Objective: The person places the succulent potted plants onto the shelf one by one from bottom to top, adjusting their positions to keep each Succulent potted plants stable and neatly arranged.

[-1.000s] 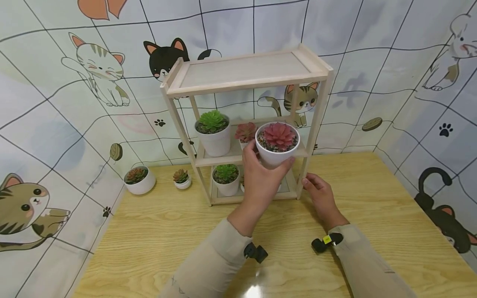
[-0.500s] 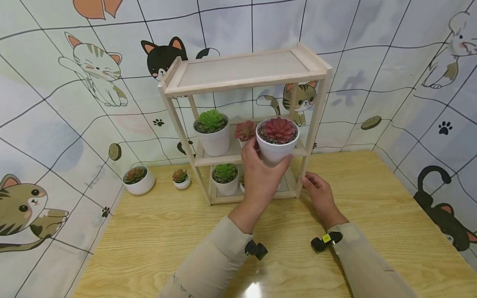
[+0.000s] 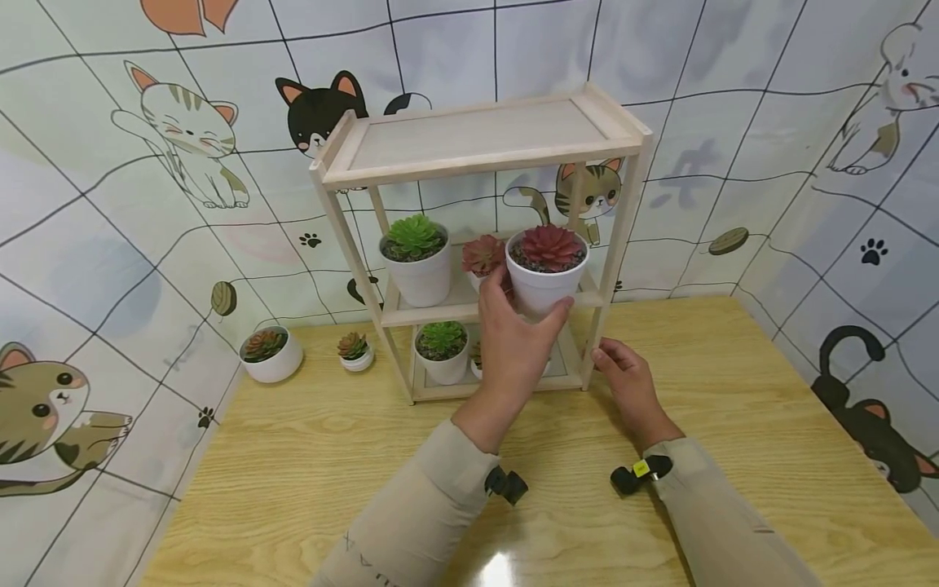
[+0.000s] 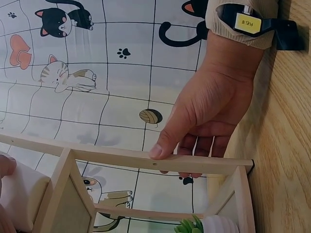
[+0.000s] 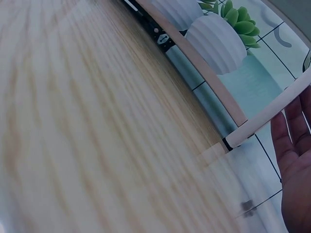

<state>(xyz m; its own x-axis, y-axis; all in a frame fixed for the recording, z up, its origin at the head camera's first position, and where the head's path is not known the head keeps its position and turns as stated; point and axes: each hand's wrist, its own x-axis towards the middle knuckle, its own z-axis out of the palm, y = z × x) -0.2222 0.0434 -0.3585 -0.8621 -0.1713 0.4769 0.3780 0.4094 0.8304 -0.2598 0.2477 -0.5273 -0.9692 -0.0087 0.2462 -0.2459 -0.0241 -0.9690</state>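
My left hand (image 3: 513, 346) grips a white pot with a red succulent (image 3: 547, 273) at the right half of the wooden rack's middle shelf; whether its base touches the shelf is hidden by the hand. Just left of it, a smaller potted pink-red succulent (image 3: 482, 256) is partly covered. A green succulent in a white pot (image 3: 416, 261) stands at that shelf's left end. Low on the rack's front right post (image 3: 623, 236), my right hand (image 3: 631, 391) pinches the wood. The left wrist view shows that right hand (image 4: 209, 107) with its thumb in front of the post and fingers behind.
Another green succulent (image 3: 443, 352) stands on the bottom shelf, with further small pots partly hidden behind my left arm. On the table (image 3: 293, 456), a white bowl-like pot (image 3: 273, 357) and a tiny potted succulent (image 3: 356, 352) stand left of the rack. Cat-patterned walls surround the table.
My left hand has shifted the red succulent's pot slightly back over the middle shelf, and the pot has tipped from leaning toward me to more upright. The right hand keeps its place on the post.
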